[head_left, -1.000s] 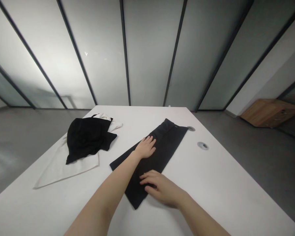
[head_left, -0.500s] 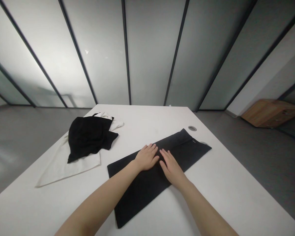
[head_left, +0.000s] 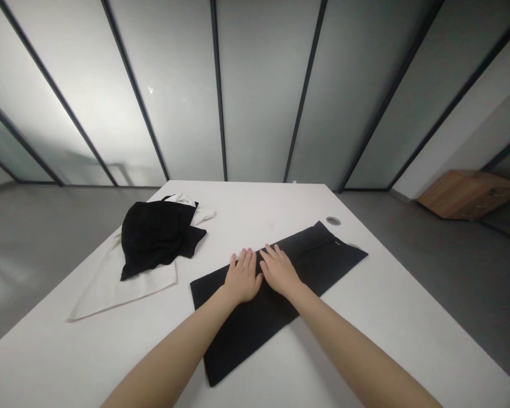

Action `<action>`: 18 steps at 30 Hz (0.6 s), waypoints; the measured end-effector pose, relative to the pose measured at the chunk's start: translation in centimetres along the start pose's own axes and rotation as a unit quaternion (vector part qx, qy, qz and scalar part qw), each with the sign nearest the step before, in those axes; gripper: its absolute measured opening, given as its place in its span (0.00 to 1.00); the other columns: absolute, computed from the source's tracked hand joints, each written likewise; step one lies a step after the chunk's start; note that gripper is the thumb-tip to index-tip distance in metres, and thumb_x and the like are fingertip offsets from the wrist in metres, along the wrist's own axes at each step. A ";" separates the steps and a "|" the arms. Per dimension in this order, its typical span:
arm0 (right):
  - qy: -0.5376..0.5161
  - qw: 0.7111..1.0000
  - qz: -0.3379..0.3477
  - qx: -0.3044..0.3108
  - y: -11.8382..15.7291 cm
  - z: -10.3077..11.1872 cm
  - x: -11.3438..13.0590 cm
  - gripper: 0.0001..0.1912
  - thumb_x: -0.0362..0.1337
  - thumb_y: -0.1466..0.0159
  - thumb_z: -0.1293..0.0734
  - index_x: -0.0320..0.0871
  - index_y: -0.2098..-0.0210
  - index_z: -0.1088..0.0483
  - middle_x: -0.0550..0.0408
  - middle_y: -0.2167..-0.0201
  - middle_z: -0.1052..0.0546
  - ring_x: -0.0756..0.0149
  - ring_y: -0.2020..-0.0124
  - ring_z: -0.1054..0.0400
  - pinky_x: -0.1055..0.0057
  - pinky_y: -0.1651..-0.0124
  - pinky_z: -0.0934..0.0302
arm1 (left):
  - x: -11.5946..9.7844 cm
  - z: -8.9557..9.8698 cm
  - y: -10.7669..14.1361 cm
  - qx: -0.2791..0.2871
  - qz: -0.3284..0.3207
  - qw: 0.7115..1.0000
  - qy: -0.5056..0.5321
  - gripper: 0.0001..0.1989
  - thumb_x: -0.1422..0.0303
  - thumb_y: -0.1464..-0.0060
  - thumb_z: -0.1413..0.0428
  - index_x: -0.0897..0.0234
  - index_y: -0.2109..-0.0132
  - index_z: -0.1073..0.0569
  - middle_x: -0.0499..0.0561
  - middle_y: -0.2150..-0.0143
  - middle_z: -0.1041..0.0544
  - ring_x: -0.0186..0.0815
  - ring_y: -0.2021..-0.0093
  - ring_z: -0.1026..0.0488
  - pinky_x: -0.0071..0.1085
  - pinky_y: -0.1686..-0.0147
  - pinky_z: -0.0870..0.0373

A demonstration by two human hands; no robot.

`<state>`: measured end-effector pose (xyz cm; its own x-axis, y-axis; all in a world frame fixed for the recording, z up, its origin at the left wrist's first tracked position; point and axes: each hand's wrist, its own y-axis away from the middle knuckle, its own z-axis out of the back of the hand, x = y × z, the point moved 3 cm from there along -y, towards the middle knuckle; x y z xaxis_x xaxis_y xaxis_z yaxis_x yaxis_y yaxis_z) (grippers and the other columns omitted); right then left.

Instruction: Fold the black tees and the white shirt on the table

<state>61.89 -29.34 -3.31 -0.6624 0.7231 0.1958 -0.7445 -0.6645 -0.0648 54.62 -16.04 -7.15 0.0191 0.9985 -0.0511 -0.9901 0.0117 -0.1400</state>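
A folded black garment (head_left: 250,334), which may be trousers or a skirt, lies flat and slanted across the white table (head_left: 323,362). A small pale mark shows near its far right end. My left hand (head_left: 242,279) rests open on the middle of the cloth, with its fingertips near the upper edge. Close beside it, my right hand (head_left: 280,273) also lies flat on the fabric, fingers stretched out. Neither hand grips anything. The cloth beneath both palms is hidden.
To the left, a crumpled black garment (head_left: 153,238) lies on white cloth (head_left: 123,297), which reaches the table's left edge. A round cable hole (head_left: 333,221) is set near the right edge. Frosted glass panels (head_left: 259,96) stand behind, and a wooden cabinet (head_left: 463,195) is at far right.
My left hand has shifted slightly left, its fingers turned more forward. My right hand has moved left and up to the garment's upper edge. The garment looks nearly unchanged.
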 end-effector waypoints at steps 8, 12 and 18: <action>0.035 0.996 -0.058 0.050 -3.8 -1.2 -2.4 0.33 0.45 0.23 0.48 0.43 0.22 0.47 0.48 0.21 0.49 0.44 0.21 0.57 0.47 0.23 0.61 | 0.9 0.1 -4.6 0.032 -0.009 0.999 0.008 0.36 0.53 0.28 0.60 0.71 0.23 0.45 0.65 0.22 0.44 0.53 0.21 0.50 0.56 0.25 0.55; 0.031 0.995 -0.080 0.050 -4.4 -0.9 -3.3 0.34 0.51 0.24 0.45 0.49 0.22 0.47 0.49 0.20 0.51 0.43 0.21 0.58 0.44 0.24 0.62 | 1.6 0.2 -4.3 0.025 0.003 1.000 0.011 0.36 0.53 0.28 0.60 0.71 0.22 0.46 0.65 0.22 0.44 0.54 0.22 0.50 0.55 0.26 0.53; 0.014 0.996 -0.085 0.016 -4.2 -1.1 -4.3 0.33 0.51 0.23 0.46 0.48 0.23 0.44 0.45 0.21 0.47 0.43 0.22 0.55 0.43 0.25 0.60 | 5.3 1.0 1.0 0.014 0.028 0.999 0.012 0.36 0.53 0.27 0.60 0.72 0.23 0.44 0.67 0.22 0.43 0.54 0.22 0.49 0.55 0.27 0.49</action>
<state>67.79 -29.51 -4.94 -0.5285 0.8307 0.1748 -0.8438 -0.5367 -0.0006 53.56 -10.64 -6.55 -0.0326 0.9961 -0.0815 -0.9932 -0.0414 -0.1090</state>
